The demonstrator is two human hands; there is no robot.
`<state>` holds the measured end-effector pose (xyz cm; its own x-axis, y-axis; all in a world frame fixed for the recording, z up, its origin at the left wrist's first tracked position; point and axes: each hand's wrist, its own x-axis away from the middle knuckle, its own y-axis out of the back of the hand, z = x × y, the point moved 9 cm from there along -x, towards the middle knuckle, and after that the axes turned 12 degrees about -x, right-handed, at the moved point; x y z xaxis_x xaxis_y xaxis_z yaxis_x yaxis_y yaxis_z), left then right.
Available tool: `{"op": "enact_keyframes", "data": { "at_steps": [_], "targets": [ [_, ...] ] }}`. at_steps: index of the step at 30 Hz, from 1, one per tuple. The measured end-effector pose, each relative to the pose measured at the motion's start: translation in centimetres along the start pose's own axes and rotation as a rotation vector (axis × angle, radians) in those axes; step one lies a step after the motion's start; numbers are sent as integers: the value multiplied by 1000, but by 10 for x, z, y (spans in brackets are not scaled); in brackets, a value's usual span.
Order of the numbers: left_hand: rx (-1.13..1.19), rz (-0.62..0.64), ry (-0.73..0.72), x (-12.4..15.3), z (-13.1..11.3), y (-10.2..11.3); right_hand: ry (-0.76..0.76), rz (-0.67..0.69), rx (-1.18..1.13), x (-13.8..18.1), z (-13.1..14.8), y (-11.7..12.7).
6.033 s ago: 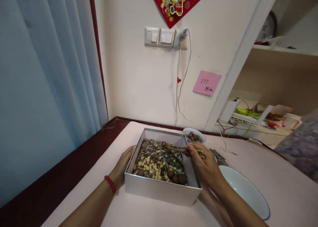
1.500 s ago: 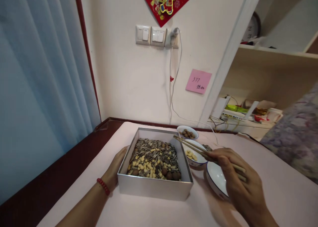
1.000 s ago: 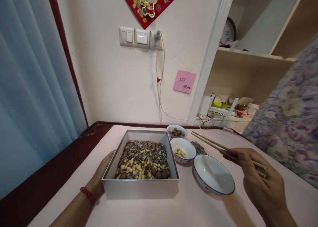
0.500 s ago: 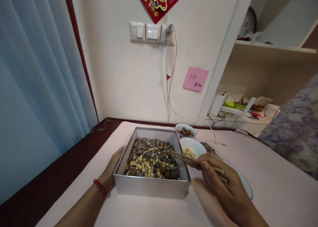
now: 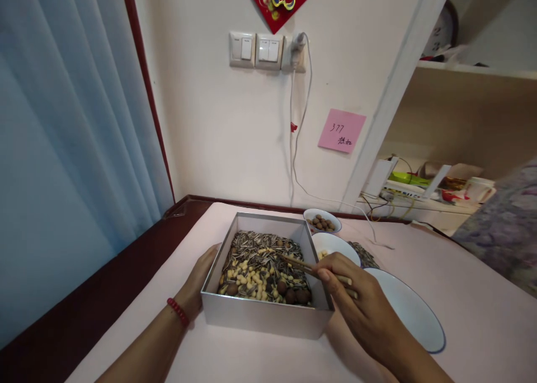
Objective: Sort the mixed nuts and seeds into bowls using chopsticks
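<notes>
My right hand (image 5: 356, 296) is closed around a pair of wooden chopsticks (image 5: 302, 264). Their tips reach over the right wall of a square silver-grey box (image 5: 268, 318) and down among its contents. Inside lie striped sunflower seeds (image 5: 255, 243), pale shelled peanuts (image 5: 254, 279) and several round brown nuts (image 5: 291, 296). Whether the tips pinch anything is too small to tell. Along the box's outer left wall lies my left hand (image 5: 201, 279), fingers stretched out and partly hidden by the box; a red bead bracelet (image 5: 178, 312) circles that wrist.
Right of the box stand a bowl of brown nuts (image 5: 322, 214), a white bowl (image 5: 350, 251) with peanuts, partly behind my right hand, and a large blue-rimmed plate (image 5: 415, 310). Sunflower seeds (image 5: 363, 254) are heaped beside them. A white cable (image 5: 327, 200) trails onto the pink-covered table (image 5: 474, 293).
My right hand has moved left and closer to the box, covering more of the peanut bowl and uncovering the plate. The chopstick tips are slightly lower in the seeds. The whole view has shifted a little.
</notes>
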<state>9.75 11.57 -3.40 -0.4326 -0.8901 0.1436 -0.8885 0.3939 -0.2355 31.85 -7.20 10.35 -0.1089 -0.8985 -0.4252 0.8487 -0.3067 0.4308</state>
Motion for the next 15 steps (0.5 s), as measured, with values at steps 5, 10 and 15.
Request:
{"op": "enact_keyframes", "data": {
  "at_steps": [5, 10, 15],
  "targets": [
    [-24, -12, 6, 2, -2, -1, 17, 50, 71, -11, 10, -7],
    [-68, -21, -35, 4, -7, -1, 32, 69, 155, -27, 20, -10],
    [-120, -25, -77, 4, -12, 0, 16, 79, 183, -38, 24, -8]
  ]
}}
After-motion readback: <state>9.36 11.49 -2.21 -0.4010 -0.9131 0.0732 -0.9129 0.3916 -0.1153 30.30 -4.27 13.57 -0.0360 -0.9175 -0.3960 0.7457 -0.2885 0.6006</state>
